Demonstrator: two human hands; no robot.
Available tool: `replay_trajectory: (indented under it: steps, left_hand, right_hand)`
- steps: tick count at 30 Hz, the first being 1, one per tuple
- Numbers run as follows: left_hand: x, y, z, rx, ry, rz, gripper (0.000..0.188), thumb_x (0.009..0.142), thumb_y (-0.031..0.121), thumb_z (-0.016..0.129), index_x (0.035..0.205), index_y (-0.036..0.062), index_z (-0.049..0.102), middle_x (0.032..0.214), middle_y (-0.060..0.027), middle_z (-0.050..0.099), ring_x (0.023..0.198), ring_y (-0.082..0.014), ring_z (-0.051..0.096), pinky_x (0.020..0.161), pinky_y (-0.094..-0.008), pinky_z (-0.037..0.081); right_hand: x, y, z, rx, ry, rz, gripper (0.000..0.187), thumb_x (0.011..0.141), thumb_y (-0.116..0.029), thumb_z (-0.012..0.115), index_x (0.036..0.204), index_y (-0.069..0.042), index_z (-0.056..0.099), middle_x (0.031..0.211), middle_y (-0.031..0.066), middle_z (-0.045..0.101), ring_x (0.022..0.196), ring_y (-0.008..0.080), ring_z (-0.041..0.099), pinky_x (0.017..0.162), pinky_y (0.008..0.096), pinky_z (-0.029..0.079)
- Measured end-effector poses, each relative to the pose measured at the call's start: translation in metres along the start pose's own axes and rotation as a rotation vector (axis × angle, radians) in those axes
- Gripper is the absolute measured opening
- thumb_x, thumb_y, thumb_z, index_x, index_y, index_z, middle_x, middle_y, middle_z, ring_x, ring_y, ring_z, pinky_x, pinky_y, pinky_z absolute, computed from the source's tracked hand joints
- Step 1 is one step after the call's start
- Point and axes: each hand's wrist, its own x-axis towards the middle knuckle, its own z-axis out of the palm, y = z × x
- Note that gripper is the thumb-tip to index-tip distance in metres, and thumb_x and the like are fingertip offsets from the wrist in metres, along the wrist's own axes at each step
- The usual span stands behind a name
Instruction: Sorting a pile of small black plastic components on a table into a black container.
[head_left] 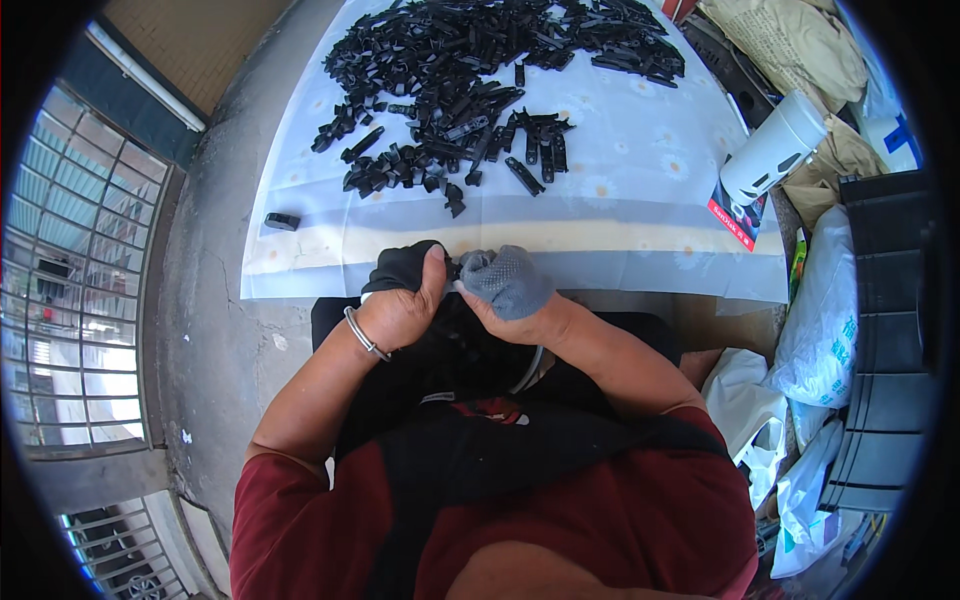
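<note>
My left hand (405, 300), with a black fingertip cover and a metal bangle at the wrist, and my right hand (505, 285), in a grey dotted partial glove, meet over my lap. Both pinch one small black plastic part (455, 270) between their fingertips; the part is mostly hidden. Ahead lies a white flowered sheet (620, 200) spread on the concrete floor, carrying a big pile of small black plastic parts (470, 70). One stray black part (282, 221) lies at the sheet's left edge.
A white cylinder container (772, 150) lies on a red-edged packet at the right. White plastic bags (820, 330) and a black crate (890, 330) crowd the right side. Paper sacks (790, 40) sit at top right. A barred window grille (80, 290) is at left.
</note>
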Motion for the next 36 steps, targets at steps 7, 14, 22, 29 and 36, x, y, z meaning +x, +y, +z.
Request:
replay_trajectory:
  steps: [7,14,22,29,36]
  left_hand:
    - [-0.004,0.005,-0.006,-0.368,0.019,-0.223,0.035,0.093,0.023,0.036,0.077,0.0000,0.056,0.066,-0.0154,0.057,0.059,-0.0294,0.053,0.057,-0.0335,0.042]
    - [-0.010,-0.012,0.015,-0.048,0.042,-0.029,0.030,0.091,0.017,0.035,0.075,0.0000,0.055,0.068,-0.0213,0.055,0.066,-0.0388,0.053,0.059,-0.0401,0.042]
    - [-0.002,-0.019,-0.017,0.049,-0.350,-0.094,0.037,0.089,0.030,0.043,0.077,-0.0011,0.057,0.072,-0.0210,0.057,0.069,-0.0387,0.055,0.062,-0.0412,0.044]
    - [0.038,-0.029,0.006,0.503,0.002,0.091,0.024,0.084,0.026,0.051,0.086,0.0052,0.061,0.080,-0.0160,0.060,0.071,-0.0335,0.058,0.063,-0.0391,0.046]
    - [0.058,-0.042,0.017,0.603,0.013,0.266,0.019,0.077,0.010,0.050,0.092,0.0073,0.061,0.086,-0.0138,0.060,0.072,-0.0291,0.059,0.061,-0.0369,0.048]
  right_hand:
    - [0.016,-0.011,-0.019,-0.193,-0.107,-0.109,0.008,0.078,-0.015,0.056,0.081,-0.008,0.058,0.079,0.0086,0.059,0.072,0.0237,0.057,0.062,0.0357,0.043]
    - [0.006,-0.006,-0.002,-0.269,-0.028,-0.123,0.009,0.074,-0.015,0.058,0.081,-0.009,0.058,0.076,0.0082,0.059,0.072,0.0226,0.056,0.060,0.0355,0.042]
    - [0.034,0.000,-0.051,-0.179,-0.444,0.129,0.025,0.079,-0.028,0.058,0.088,-0.005,0.061,0.091,0.0105,0.062,0.085,0.0284,0.057,0.074,0.0380,0.044]
    - [0.033,0.067,-0.039,-0.626,0.003,0.393,0.025,0.081,-0.026,0.054,0.093,-0.006,0.063,0.095,0.0135,0.061,0.089,0.0300,0.057,0.078,0.0400,0.044]
    - [0.027,0.054,-0.043,-0.528,-0.051,0.228,0.022,0.082,-0.019,0.052,0.097,-0.006,0.061,0.095,0.0146,0.060,0.088,0.0311,0.056,0.077,0.0397,0.044]
